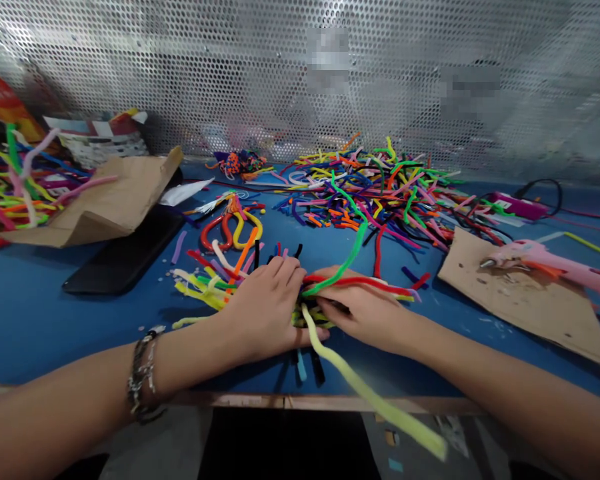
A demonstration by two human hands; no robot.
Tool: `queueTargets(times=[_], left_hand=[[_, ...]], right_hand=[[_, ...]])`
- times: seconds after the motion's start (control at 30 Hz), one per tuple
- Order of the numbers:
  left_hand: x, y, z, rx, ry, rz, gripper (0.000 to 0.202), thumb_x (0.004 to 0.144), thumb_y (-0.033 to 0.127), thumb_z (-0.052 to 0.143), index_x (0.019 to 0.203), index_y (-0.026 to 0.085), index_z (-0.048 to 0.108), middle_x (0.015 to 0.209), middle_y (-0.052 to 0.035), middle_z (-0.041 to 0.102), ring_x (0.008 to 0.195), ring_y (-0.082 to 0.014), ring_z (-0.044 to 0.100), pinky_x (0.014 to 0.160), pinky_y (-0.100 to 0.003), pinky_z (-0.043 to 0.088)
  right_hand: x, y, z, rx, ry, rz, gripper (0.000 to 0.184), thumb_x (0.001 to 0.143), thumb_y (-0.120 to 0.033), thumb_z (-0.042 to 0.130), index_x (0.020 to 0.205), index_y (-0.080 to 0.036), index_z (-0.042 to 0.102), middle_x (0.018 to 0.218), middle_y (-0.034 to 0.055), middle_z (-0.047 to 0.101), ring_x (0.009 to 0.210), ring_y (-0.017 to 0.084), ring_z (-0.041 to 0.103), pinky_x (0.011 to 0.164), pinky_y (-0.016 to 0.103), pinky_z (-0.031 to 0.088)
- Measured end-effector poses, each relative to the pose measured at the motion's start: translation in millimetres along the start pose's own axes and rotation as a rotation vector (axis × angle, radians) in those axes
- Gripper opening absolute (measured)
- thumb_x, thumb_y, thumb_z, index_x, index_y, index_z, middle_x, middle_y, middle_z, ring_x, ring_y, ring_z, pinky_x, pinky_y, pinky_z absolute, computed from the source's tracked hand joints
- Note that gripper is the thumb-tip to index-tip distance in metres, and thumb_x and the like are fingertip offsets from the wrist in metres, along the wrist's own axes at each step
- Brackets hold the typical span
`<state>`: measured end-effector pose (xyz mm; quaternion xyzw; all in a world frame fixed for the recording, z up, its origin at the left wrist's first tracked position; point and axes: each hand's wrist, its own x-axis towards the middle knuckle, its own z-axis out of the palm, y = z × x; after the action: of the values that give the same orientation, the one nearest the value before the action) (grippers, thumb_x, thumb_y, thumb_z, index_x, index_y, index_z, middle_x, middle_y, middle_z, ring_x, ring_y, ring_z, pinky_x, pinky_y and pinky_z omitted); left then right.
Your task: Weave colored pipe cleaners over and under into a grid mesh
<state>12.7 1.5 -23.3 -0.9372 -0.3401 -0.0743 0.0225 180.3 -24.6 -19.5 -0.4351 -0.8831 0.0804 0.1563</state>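
Observation:
My left hand (267, 303) and my right hand (363, 310) meet at the near middle of the blue table (55, 313). Both are closed around one bundle of coloured pipe cleaners (313, 313) lying crosswise between them. A pale yellow pipe cleaner (375, 397) sticks out of the bundle toward me, past the table edge. A green one (347, 260) and a red one (370, 283) run up and over my right hand. Short cut pieces (215, 277) lie fanned out just left of my left hand. A beaded bracelet (143, 373) is on my left wrist.
A big heap of pipe cleaners (375, 190) fills the far middle. A pink glue gun (555, 263) rests on a cardboard sheet (525, 297) at right. A black phone (123, 257) and a torn paper bag (107, 203) lie at left. Perforated metal screen (230, 73) closes the back.

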Motion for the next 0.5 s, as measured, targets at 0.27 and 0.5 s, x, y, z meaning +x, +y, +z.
queueTargets(times=[0.27,0.5], left_hand=[[-3,0,-2.1,0.009,-0.037,0.032,0.072,0.071,0.061,0.045,0.111,0.001,0.050,0.118,-0.0226,0.049,0.112,-0.0345,0.042,0.094,-0.045,0.035],[-10,3,-4.5,0.062,-0.032,0.062,0.068,0.076,0.057,0.040,0.117,0.004,0.048,0.122,-0.0189,0.049,0.112,-0.0324,0.044,0.094,-0.045,0.034]], right_hand=[[-4,2,-3,-0.029,0.030,-0.023,0.022,0.084,-0.016,0.040,0.092,-0.018,0.061,0.098,0.0057,0.061,0.094,0.015,0.055,0.081,0.029,0.045],[-11,0,-18,-0.153,0.089,-0.138,0.020,0.082,-0.015,0.045,0.089,-0.015,0.063,0.099,0.0097,0.061,0.095,0.020,0.055,0.085,0.037,0.044]])
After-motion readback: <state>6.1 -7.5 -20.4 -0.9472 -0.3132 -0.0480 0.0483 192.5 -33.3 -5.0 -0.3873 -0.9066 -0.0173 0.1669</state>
